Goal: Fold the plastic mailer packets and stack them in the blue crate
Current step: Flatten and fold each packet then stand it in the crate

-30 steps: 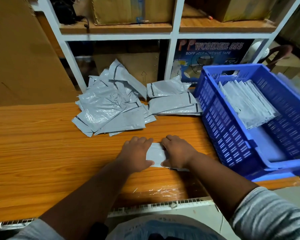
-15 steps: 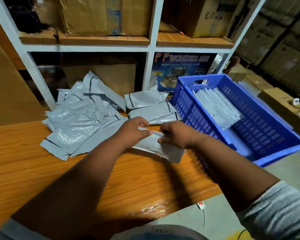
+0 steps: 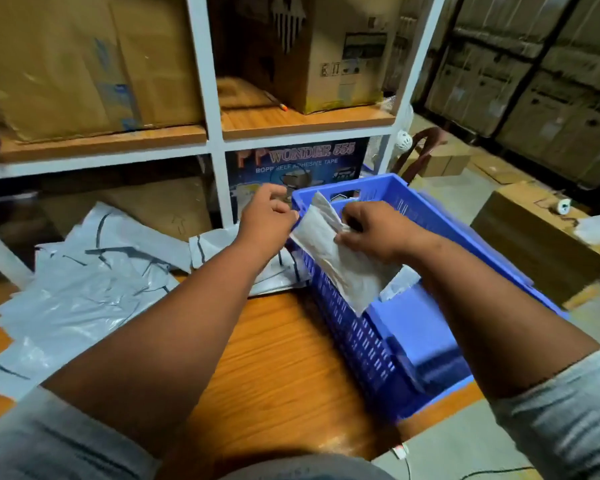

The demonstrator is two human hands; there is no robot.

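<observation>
Half a second ago I held the folded packet low over the wooden table with both hands; now it is lifted over the near wall of the blue crate, and my view has swung right. The white shelf frame with brown cardboard boxes stands beyond my hands. The table is smooth, orange-grained wood with a glossy sheen. The crate, just under my right grip, is hard plastic with slotted walls and a flat floor. Left of my left grip lies the loose heap of grey mailers, thin, crinkled, shiny film with dark strips. The folded packet is a flat grey oblong, tilted, hanging partly inside the crate. My right hand pinches its upper edge, fingers curled tight on the film. My left hand sits at the packet's left corner, fingers loosely curled; I cannot tell whether it still holds it.
</observation>
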